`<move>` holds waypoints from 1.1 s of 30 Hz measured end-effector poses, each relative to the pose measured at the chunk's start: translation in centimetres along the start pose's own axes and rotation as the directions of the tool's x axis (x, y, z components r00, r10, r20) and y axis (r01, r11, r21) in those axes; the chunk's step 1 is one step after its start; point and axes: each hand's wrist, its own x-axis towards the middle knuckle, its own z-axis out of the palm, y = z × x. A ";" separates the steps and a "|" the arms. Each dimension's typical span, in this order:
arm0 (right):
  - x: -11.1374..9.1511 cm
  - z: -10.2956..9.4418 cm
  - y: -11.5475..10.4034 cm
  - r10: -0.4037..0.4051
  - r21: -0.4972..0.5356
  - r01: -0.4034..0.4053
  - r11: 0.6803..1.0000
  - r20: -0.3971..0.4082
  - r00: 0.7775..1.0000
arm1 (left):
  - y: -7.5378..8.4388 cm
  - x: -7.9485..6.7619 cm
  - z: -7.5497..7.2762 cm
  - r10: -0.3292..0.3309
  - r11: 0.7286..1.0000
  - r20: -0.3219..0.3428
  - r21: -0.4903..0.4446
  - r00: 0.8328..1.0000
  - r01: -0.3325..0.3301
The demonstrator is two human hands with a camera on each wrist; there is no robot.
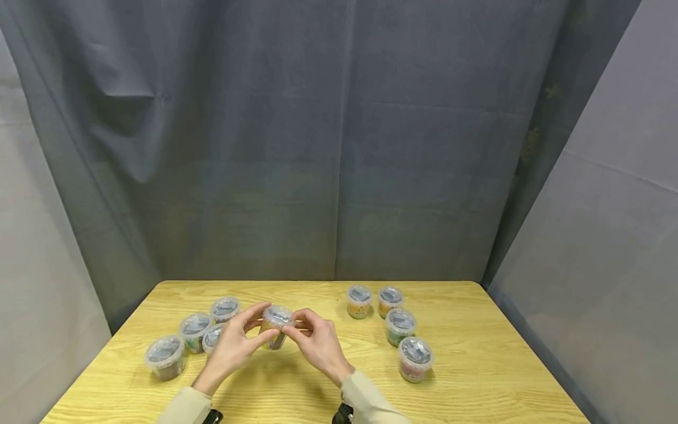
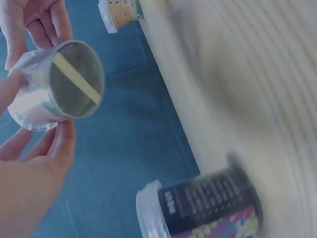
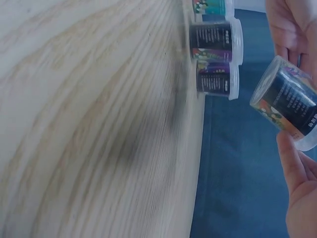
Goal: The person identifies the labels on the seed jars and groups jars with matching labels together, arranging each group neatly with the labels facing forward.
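A small clear plastic tub (image 1: 278, 318) with a translucent lid is held up off the table between both hands. My left hand (image 1: 236, 341) grips its left side with thumb and fingers. From the right, my right hand (image 1: 318, 343) holds it near the lid, thumb at the front. The left wrist view shows the tub's (image 2: 77, 79) round base facing the camera, with a pale strip across it. A dark printed label with orange artwork wraps the tub (image 3: 290, 101) in the right wrist view. Beside my left hand stands another lidded tub (image 1: 212, 337), partly hidden by it.
Left of the hands stand more lidded tubs, including a near one (image 1: 165, 357) and a far one (image 1: 225, 308). Several more stand at the right, from an orange-labelled tub (image 1: 359, 301) to a pinkish one (image 1: 415, 359). Grey curtains (image 1: 339, 141) surround the wooden table (image 1: 477, 353).
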 end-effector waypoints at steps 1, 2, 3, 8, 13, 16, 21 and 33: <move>0.0 -0.2 0.1 0.008 0.001 -0.008 1.000 -0.010 1.000 | 0.0 0.1 0.1 0.002 1.000 0.010 -0.018 1.000 -0.002; 0.0 -0.3 0.1 0.017 0.005 -0.016 1.000 -0.019 1.000 | 0.0 0.1 0.2 0.000 0.999 0.023 -0.036 1.000 0.001; -0.1 -0.5 0.1 0.026 0.009 -0.026 1.000 -0.026 0.999 | 0.0 0.1 0.3 -0.004 0.998 0.033 -0.056 0.999 0.006; -0.2 -1.5 -1.2 0.083 0.048 -0.080 0.996 -0.070 0.994 | -0.1 0.1 1.0 -0.061 0.990 0.056 -0.128 0.997 0.067; -0.2 -2.5 -2.2 0.104 0.103 -0.095 0.990 -0.086 0.991 | -0.3 0.2 2.2 -0.103 0.981 0.043 -0.161 0.994 0.108; 0.0 -2.5 -0.8 0.112 0.141 -0.099 0.985 -0.092 0.989 | -0.2 0.3 3.1 -0.098 0.983 0.011 -0.156 0.995 0.099; 0.4 -2.4 0.9 0.166 0.167 -0.149 0.975 -0.094 0.982 | 0.6 0.2 4.7 -0.099 0.988 -0.081 -0.131 0.992 0.088; 0.8 -2.7 0.6 0.204 0.135 -0.189 0.973 -0.107 0.973 | 0.8 -0.3 5.4 -0.095 0.988 -0.087 -0.131 0.992 0.083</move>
